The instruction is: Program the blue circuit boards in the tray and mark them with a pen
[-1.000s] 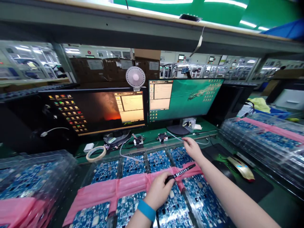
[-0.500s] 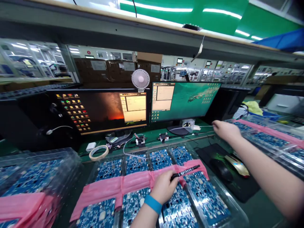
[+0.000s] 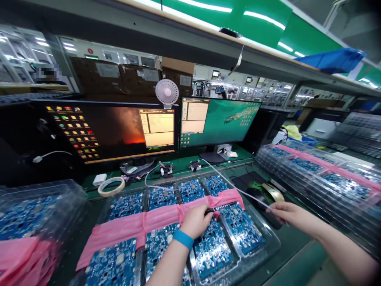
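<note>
My left hand (image 3: 195,221), with a blue wristband (image 3: 183,238), is closed around a black marker pen (image 3: 226,206). It rests over a pink strip (image 3: 160,221) laid across a clear plastic tray (image 3: 275,243). Blue circuit boards (image 3: 242,230) sit in the tray's compartments, some partly covered by the strip. Off the tray's right side, my right hand (image 3: 290,213) pinches a thin white cable (image 3: 232,184). That cable stretches from near the right monitor's stand, over the tray's back right corner and past the mouse, to my fingers.
Two monitors (image 3: 119,133) (image 3: 223,119) stand behind the tray, with a small fan (image 3: 167,93) between them. A tape roll (image 3: 111,186) lies at the back left. Stacked trays stand left (image 3: 68,202) and right (image 3: 318,190). Right of my tray are a black mouse (image 3: 256,197) and a gold mouse (image 3: 273,192).
My right hand has come down and nearer with the white cable, from beside the right monitor. My left hand stays on the strip with the marker pen. The view has shifted.
</note>
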### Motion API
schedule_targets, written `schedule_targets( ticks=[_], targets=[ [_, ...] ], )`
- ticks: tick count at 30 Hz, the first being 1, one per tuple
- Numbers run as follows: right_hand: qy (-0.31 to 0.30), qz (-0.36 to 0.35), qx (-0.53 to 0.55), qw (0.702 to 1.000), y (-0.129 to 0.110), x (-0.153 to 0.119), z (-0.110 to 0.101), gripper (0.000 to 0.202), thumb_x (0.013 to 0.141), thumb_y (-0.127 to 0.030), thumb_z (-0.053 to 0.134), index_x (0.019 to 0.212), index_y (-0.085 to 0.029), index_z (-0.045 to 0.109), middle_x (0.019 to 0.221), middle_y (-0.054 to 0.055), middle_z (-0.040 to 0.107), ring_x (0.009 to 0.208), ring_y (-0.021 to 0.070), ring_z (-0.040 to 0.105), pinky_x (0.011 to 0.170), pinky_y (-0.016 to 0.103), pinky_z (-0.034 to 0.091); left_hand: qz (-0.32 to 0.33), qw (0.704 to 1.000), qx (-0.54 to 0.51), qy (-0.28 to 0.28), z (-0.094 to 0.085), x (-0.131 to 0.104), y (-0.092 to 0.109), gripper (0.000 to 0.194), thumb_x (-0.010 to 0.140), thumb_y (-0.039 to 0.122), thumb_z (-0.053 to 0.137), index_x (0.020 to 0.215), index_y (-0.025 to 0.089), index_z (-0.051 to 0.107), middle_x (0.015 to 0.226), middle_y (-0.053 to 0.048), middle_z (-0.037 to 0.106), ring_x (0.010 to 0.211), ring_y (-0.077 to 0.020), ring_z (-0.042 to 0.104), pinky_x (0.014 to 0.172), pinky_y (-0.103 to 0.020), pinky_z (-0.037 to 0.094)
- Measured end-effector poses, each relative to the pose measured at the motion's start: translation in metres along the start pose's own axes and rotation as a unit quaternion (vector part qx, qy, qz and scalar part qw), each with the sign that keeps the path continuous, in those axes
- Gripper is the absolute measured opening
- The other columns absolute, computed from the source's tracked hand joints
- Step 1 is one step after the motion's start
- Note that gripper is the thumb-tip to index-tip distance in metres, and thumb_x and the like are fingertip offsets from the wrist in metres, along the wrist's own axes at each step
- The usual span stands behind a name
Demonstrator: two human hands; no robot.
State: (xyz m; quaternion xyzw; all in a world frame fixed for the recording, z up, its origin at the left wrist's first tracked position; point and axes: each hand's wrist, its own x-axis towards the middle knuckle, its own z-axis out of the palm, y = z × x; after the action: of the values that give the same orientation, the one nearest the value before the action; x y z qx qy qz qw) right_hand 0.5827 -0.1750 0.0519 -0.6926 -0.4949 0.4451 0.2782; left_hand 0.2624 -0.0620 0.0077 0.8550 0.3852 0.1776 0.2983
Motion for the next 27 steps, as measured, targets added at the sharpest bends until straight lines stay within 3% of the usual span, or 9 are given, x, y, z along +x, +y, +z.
schedule_targets(
  ticks=[4,8,11,15,18,22,24,27],
  targets=[
    [-0.105,0.024,0.21,0.972,-0.002,-0.015,0.02,0.019,0.075,-0.034,0.055,0.075,-0.015,0.059,0.066,0.003,0.055,0.063,0.0118,0.049,0.059,0.022,0.035,0.0,1.0,0.016,-0.011,0.003,0.0,-0.002,0.027,0.079,0.035,0.039,0.093,0.021,0.057,0.095,-0.003,0.06,0.086,-0.0181,0.054,0.071,-0.025,0.04],
    [-0.167,-0.059,0.312,0.933,-0.027,-0.021,0.026,0.015,0.074,-0.028,0.058,0.072,-0.014,0.06,0.084,0.007,0.055,0.077,0.0142,0.049,0.069,0.026,0.036,-0.01,1.0,0.019,-0.022,0.005,0.001,-0.004,0.026,0.079,0.035,0.04,0.092,0.02,0.057,0.093,-0.003,0.06,0.086,-0.0184,0.054,0.071,-0.026,0.039],
    [-0.202,-0.126,0.364,0.9,-0.057,-0.02,0.032,0.016,0.07,-0.03,0.062,0.07,-0.014,0.059,0.074,0.004,0.05,0.065,0.0107,0.047,0.058,0.023,0.035,-0.019,0.999,0.02,-0.033,0.003,0.004,-0.003,0.027,0.08,0.035,0.039,0.092,0.019,0.057,0.093,-0.004,0.059,0.087,-0.0182,0.053,0.073,-0.026,0.039],
    [-0.239,-0.154,0.394,0.874,-0.093,-0.014,0.039,0.013,0.074,-0.028,0.059,0.074,-0.015,0.056,0.067,0.002,0.048,0.044,0.0036,0.042,0.041,0.017,0.025,-0.026,0.998,0.023,-0.05,0.0,0.007,0.0,0.028,0.081,0.034,0.038,0.097,0.019,0.056,0.095,-0.003,0.059,0.089,-0.0175,0.053,0.075,-0.025,0.039],
    [-0.209,-0.168,0.362,0.893,-0.105,-0.005,0.043,0.011,0.077,-0.027,0.055,0.076,-0.016,0.054,0.074,0.003,0.053,0.047,0.0059,0.048,0.044,0.019,0.033,-0.031,0.998,0.021,-0.053,0.0,0.007,0.0,0.03,0.081,0.035,0.038,0.099,0.02,0.056,0.097,-0.003,0.059,0.09,-0.0179,0.053,0.076,-0.026,0.039],
    [-0.063,-0.174,0.209,0.96,-0.106,0.024,0.05,0.013,0.077,-0.026,0.055,0.085,-0.016,0.054,0.084,0.004,0.054,0.073,0.0122,0.053,0.069,0.027,0.041,-0.041,0.998,0.016,-0.05,0.0,0.008,-0.001,0.029,0.08,0.036,0.039,0.099,0.021,0.055,0.1,-0.002,0.058,0.092,-0.0183,0.053,0.076,-0.027,0.039],
    [-0.003,-0.181,0.186,0.966,-0.104,0.041,0.053,0.021,0.073,-0.024,0.059,0.093,-0.018,0.052,0.086,0.003,0.054,0.078,0.0125,0.051,0.073,0.027,0.041,-0.047,0.997,0.014,-0.051,0.0,0.008,-0.001,0.028,0.08,0.036,0.039,0.098,0.021,0.056,0.099,-0.002,0.059,0.091,-0.0184,0.053,0.075,-0.027,0.04],
    [0.019,-0.216,0.216,0.952,-0.104,0.061,0.056,0.035,0.069,-0.021,0.062,0.102,-0.02,0.048,0.089,0.003,0.052,0.081,0.0125,0.05,0.074,0.027,0.041,-0.055,0.997,0.012,-0.054,0.0,0.009,-0.001,0.027,0.08,0.034,0.04,0.097,0.022,0.056,0.098,-0.002,0.059,0.089,-0.0184,0.054,0.075,-0.027,0.04]
  ],
)
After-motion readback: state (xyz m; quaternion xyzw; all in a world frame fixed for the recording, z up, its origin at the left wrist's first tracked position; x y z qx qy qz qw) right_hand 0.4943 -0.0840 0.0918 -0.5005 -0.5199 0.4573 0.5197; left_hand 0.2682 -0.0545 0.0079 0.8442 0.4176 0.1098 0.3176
